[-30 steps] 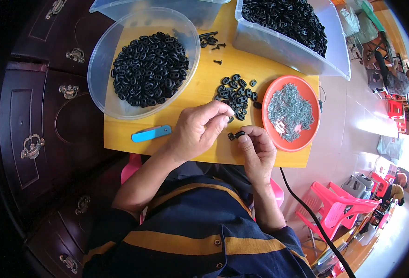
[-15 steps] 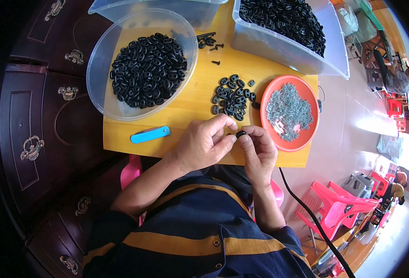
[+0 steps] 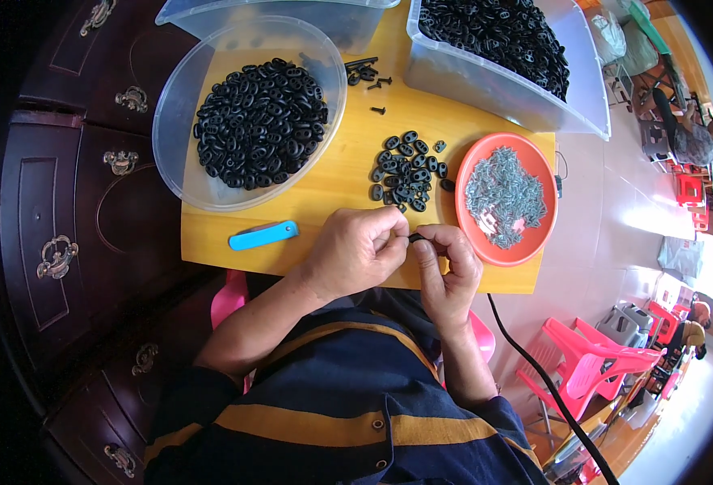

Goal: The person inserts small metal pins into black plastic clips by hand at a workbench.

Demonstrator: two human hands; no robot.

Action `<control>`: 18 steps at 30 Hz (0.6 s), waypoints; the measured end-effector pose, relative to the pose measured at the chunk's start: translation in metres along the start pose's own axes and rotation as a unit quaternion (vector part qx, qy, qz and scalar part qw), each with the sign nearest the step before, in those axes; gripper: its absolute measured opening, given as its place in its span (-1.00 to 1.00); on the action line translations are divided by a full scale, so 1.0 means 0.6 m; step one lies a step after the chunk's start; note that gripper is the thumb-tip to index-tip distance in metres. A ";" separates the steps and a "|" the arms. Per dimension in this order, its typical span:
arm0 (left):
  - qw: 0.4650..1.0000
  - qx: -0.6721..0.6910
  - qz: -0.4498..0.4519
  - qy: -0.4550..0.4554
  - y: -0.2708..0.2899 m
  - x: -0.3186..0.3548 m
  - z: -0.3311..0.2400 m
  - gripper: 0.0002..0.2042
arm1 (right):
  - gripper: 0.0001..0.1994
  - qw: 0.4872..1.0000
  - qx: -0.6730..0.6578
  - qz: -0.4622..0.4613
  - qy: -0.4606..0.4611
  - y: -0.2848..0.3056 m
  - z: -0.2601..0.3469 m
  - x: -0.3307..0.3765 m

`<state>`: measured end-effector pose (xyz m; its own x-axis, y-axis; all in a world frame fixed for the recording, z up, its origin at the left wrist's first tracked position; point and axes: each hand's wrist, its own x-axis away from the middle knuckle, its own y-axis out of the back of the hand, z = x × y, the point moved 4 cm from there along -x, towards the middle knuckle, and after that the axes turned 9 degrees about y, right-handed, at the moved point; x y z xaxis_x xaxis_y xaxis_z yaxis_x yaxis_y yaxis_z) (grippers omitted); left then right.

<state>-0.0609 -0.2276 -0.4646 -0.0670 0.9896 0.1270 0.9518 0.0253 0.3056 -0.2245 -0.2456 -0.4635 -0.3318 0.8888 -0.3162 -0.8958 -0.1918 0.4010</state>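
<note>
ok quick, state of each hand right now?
Left hand: closed, fingertips pinching a small black oval plastic ring.
Right hand: closed, fingertips on the same ring from the other side.

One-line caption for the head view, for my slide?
Both hands, left hand and right hand, pinch a small black part over a yellow board, beside a loose pile of black parts.

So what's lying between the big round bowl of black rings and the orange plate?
In the head view, a small loose pile of black rings lies on the yellow board, between the clear bowl and orange plate.
</note>
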 end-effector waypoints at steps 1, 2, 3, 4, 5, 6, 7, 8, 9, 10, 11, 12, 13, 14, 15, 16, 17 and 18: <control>1.000 0.000 0.000 0.000 0.000 -0.001 0.003 -0.90 | -0.84 1.000 0.005 0.003 0.002 -0.001 0.001 -0.002; 1.000 0.007 -0.018 -0.011 0.001 -0.001 0.004 -0.90 | -0.84 1.000 0.005 0.003 0.002 -0.001 0.001 -0.003; 0.999 0.014 -0.035 -0.023 0.004 0.000 0.005 -0.90 | -0.83 0.999 0.033 0.010 0.025 -0.001 0.004 -0.005; 0.999 0.014 -0.035 -0.023 0.008 0.001 0.005 -0.90 | -0.82 0.997 0.061 0.017 0.049 -0.001 0.006 -0.007; 0.998 0.040 -0.042 -0.002 0.016 0.002 0.008 -0.90 | -0.82 0.997 0.062 0.016 0.048 0.001 0.003 -0.007; 0.996 0.066 -0.048 0.018 0.026 0.003 0.014 -0.90 | -0.82 0.995 0.082 0.015 0.054 0.004 0.000 -0.008; 0.997 0.055 -0.044 0.022 0.038 0.002 0.021 -0.90 | -0.81 0.993 0.102 0.015 0.060 0.006 -0.001 -0.009; 0.997 0.060 -0.044 0.026 0.048 0.004 0.029 -0.91 | -0.81 0.993 0.100 0.015 0.060 0.008 -0.002 -0.011; 0.997 0.054 -0.048 0.029 0.055 0.006 0.032 -0.91 | -0.81 0.989 0.127 0.035 0.063 0.007 -0.002 -0.013; 0.997 0.047 -0.051 0.032 0.060 0.008 0.030 -0.91 | -0.81 0.985 0.153 0.055 0.066 0.004 -0.002 -0.014; 0.997 0.048 -0.051 0.031 0.059 0.008 0.031 -0.91 | -0.81 0.984 0.153 0.054 0.066 0.003 -0.004 -0.014; 0.997 0.046 -0.057 0.019 0.058 0.008 0.032 -0.91 | -0.80 0.980 0.175 0.067 0.066 0.001 -0.007 -0.013; 0.997 0.044 -0.064 0.008 0.058 0.008 0.031 -0.91 | -0.79 0.975 0.198 0.080 0.066 -0.001 -0.008 -0.013; 0.997 0.043 -0.064 0.008 0.058 0.010 0.031 -0.91 | -0.79 0.975 0.197 0.080 0.066 -0.003 -0.005 -0.015; 0.997 0.042 -0.063 0.016 0.058 0.012 0.031 -0.91 | -0.80 0.969 0.220 0.093 0.058 -0.007 0.001 -0.019; 0.997 0.041 -0.061 0.025 0.058 0.014 0.032 -0.90 | -0.81 0.963 0.243 0.106 0.051 -0.012 0.003 -0.021; 0.997 0.041 -0.061 0.024 0.057 0.015 0.031 -0.90 | -0.81 0.963 0.244 0.105 0.051 -0.014 0.001 -0.022; 0.997 0.042 -0.059 0.026 0.055 0.017 0.033 -0.90 | -0.80 0.962 0.253 0.079 0.071 -0.015 -0.001 -0.023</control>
<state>-0.0242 -0.2138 -0.4717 -0.1926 0.9706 0.1440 0.9582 0.1544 0.2410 -0.2120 -0.2562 -0.4634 -0.5215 0.7924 -0.3165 -0.5839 -0.0608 0.8096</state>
